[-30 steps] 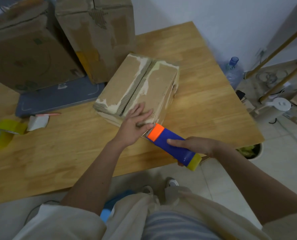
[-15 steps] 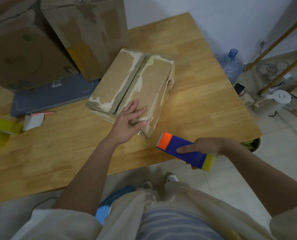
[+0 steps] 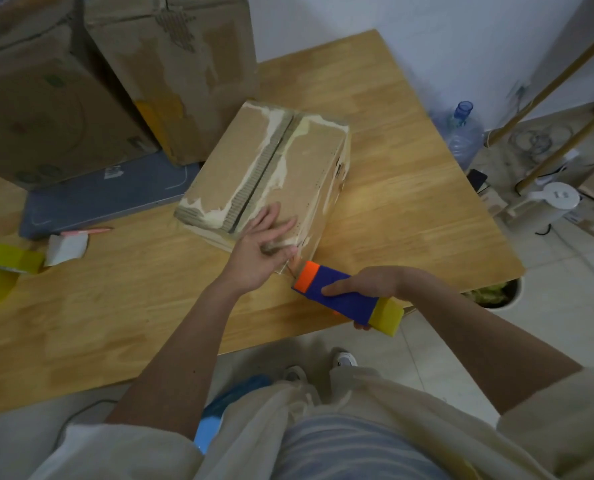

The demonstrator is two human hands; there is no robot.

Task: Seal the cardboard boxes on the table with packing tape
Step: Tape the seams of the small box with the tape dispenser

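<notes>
A small worn cardboard box (image 3: 254, 161) lies on the wooden table (image 3: 409, 209), its top flaps meeting at a bare centre seam. My left hand (image 3: 260, 247) presses flat on the box's near right corner. My right hand (image 3: 368, 282) grips a blue tool with an orange tip and a yellow end (image 3: 340, 296). The orange tip sits just off the box's near corner, close to my left fingers. A thin strip seems to run from the tip to the box, too blurred to tell what it is.
Two large cardboard boxes (image 3: 39, 98) (image 3: 177, 64) stand at the back left on a grey board (image 3: 108, 195). A yellow tape roll (image 3: 1, 271), a white scrap (image 3: 66, 247) and a pink pen (image 3: 84, 232) lie at the left. A water bottle (image 3: 461, 133) and a bin (image 3: 496, 294) stand on the floor to the right.
My right hand drew the tool away from the box's corner, then brought it back close to it. My left hand has stayed pressed on the box.
</notes>
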